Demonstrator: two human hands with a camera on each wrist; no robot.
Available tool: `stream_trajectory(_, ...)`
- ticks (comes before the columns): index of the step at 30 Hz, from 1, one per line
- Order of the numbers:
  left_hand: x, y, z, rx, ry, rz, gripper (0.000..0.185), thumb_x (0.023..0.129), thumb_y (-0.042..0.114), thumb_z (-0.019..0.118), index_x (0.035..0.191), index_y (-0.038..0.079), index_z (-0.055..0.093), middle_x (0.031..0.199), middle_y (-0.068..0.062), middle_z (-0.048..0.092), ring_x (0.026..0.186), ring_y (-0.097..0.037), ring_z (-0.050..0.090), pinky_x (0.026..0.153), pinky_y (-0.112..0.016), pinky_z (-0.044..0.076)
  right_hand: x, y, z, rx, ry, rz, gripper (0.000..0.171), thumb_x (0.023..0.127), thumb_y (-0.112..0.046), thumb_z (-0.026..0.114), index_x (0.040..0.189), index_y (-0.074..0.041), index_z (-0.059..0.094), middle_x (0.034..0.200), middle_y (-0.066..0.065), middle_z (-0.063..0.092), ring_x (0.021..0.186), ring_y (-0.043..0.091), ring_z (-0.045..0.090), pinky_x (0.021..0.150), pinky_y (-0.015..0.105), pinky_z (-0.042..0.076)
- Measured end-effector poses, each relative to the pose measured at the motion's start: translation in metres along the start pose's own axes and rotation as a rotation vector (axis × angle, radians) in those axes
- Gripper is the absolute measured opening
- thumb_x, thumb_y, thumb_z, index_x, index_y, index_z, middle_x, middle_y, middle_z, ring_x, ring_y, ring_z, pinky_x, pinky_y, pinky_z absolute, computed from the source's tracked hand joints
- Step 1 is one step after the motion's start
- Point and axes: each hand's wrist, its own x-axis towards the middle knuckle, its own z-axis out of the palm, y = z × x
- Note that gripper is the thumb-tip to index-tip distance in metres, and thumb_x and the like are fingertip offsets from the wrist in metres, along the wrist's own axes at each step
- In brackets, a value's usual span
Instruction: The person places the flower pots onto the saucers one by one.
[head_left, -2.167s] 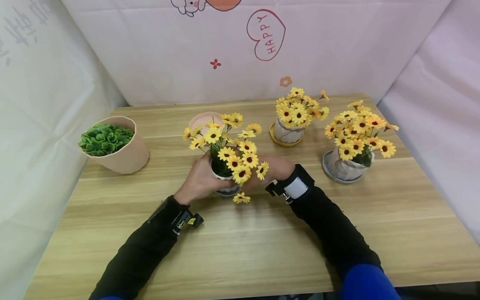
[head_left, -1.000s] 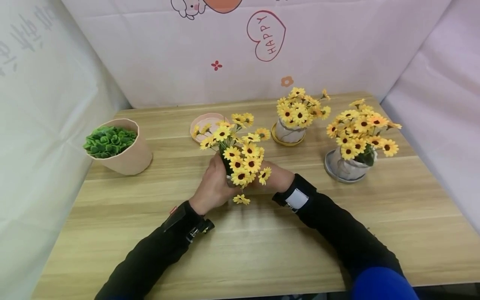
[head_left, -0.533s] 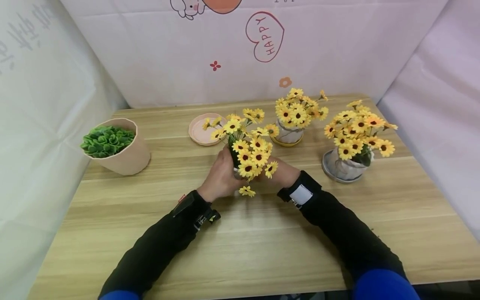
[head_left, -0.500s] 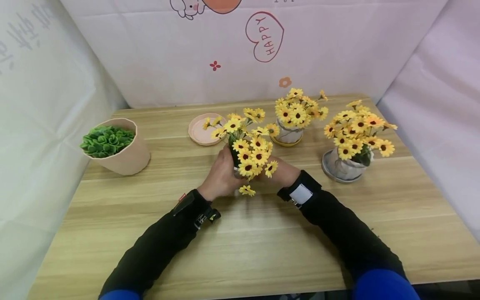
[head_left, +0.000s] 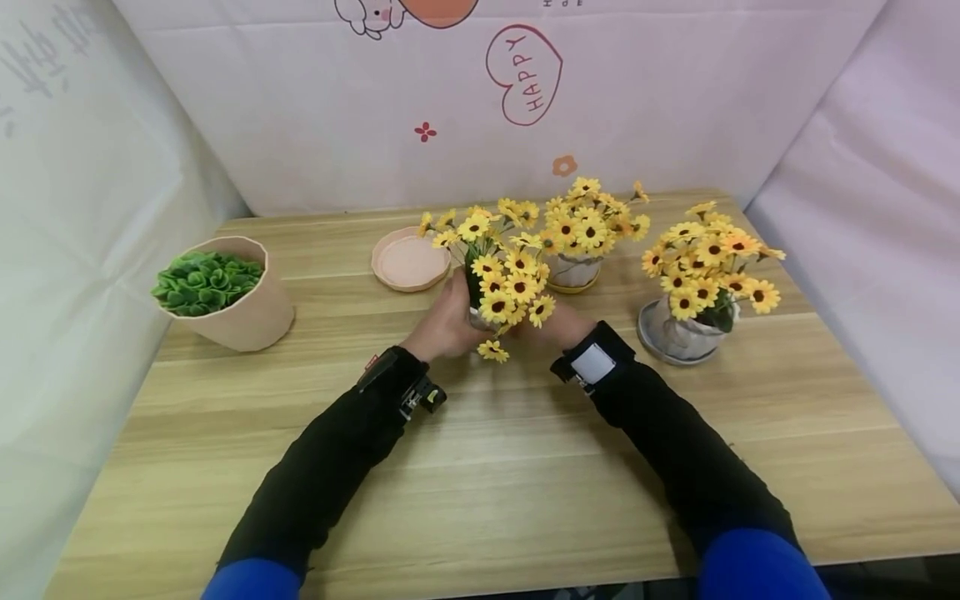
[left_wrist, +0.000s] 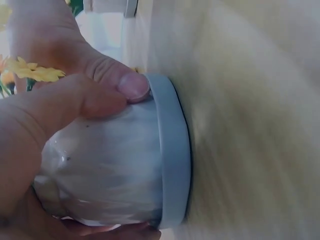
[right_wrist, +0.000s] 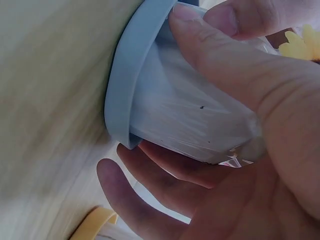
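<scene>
Both hands hold a whitish flowerpot [left_wrist: 115, 165] of yellow daisies [head_left: 498, 283] in the middle of the table. My left hand [head_left: 450, 323] curls round its left side and my right hand [head_left: 561, 323] round the other. In the wrist views the two thumbs almost meet on the near side of the pot. A blue-grey saucer [right_wrist: 120, 95] fits under its base, close over the wood, with the right thumb's tip at the saucer's rim. From the head view, the blooms hide most of the pot and the fingers.
A pink saucer [head_left: 408, 260] lies behind, to the left. Just behind the right hand stands a daisy pot [head_left: 576, 272] on a yellow saucer; farther right is another daisy pot [head_left: 686, 333] on a grey saucer. A pink pot [head_left: 258, 312] with green succulents sits at left.
Both hands have carried the daisy pot rightward and farther back, toward the pot on the yellow saucer. The pink saucer now shows more fully. The other pots stay put.
</scene>
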Motion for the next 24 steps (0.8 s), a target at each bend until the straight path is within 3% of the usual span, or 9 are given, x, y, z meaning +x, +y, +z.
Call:
stream_trajectory(3, 0.01, -0.003, -0.002, 0.006, 0.008, 0.029, 0.114, 0.085, 0.011, 0.086, 0.163, -0.012, 0.006, 0.166, -0.037, 0.026, 0.155, -0.043, 0.035, 0.13, -0.044, 0.034, 0.007, 0.003, -0.004, 0.029, 0.005, -0.031, 0.015, 0.086, 0.002, 0.071, 0.092, -0.005, 0.059, 0.089, 0.006, 0.057, 0.092, 0.025, 0.061, 0.088, 0.033, 0.051)
stream_trajectory(6, 0.019, -0.006, -0.005, -0.003, 0.0, 0.047, 0.106, 0.087, 0.012, 0.085, 0.161, -0.011, 0.012, 0.162, -0.035, 0.033, 0.152, -0.042, 0.04, 0.128, -0.045, 0.038, 0.012, 0.004, -0.007, 0.092, 0.008, -0.002, 0.022, 0.082, 0.004, 0.074, 0.085, -0.01, 0.057, 0.083, 0.002, 0.054, 0.086, 0.02, 0.058, 0.082, 0.03, 0.05)
stream_trajectory(12, 0.036, -0.011, -0.013, 0.018, -0.041, 0.083, 0.093, 0.09, 0.012, 0.081, 0.158, -0.005, 0.02, 0.158, -0.028, 0.039, 0.151, -0.037, 0.041, 0.127, -0.046, 0.038, 0.022, 0.006, -0.01, 0.142, 0.033, 0.028, 0.014, 0.089, 0.004, 0.071, 0.098, -0.002, 0.063, 0.092, 0.009, 0.06, 0.093, 0.024, 0.059, 0.087, 0.031, 0.049)
stream_trajectory(15, 0.044, -0.01, -0.018, 0.047, -0.063, 0.052, 0.096, 0.092, 0.014, 0.079, 0.161, -0.006, 0.015, 0.162, -0.029, 0.034, 0.154, -0.038, 0.037, 0.128, -0.047, 0.037, 0.025, 0.005, -0.013, 0.14, 0.033, 0.052, 0.019, 0.091, 0.002, 0.07, 0.11, 0.001, 0.064, 0.101, 0.012, 0.063, 0.1, 0.027, 0.059, 0.092, 0.031, 0.048)
stream_trajectory(19, 0.052, -0.01, -0.023, 0.076, -0.093, 0.018, 0.097, 0.097, 0.017, 0.073, 0.164, -0.006, 0.006, 0.168, -0.031, 0.026, 0.158, -0.039, 0.03, 0.129, -0.048, 0.035, 0.031, 0.005, -0.016, 0.125, 0.022, 0.122, 0.016, 0.094, 0.0, 0.066, 0.111, 0.001, 0.063, 0.101, 0.012, 0.061, 0.1, 0.027, 0.057, 0.092, 0.032, 0.047)
stream_trajectory(24, 0.062, -0.01, -0.029, 0.064, -0.118, -0.008, 0.096, 0.103, 0.016, 0.065, 0.166, -0.003, -0.004, 0.174, -0.028, 0.015, 0.164, -0.036, 0.02, 0.132, -0.047, 0.029, 0.043, 0.006, -0.02, 0.105, 0.025, 0.2, 0.018, 0.097, -0.002, 0.067, 0.115, 0.001, 0.065, 0.109, 0.014, 0.064, 0.107, 0.029, 0.061, 0.1, 0.038, 0.051)
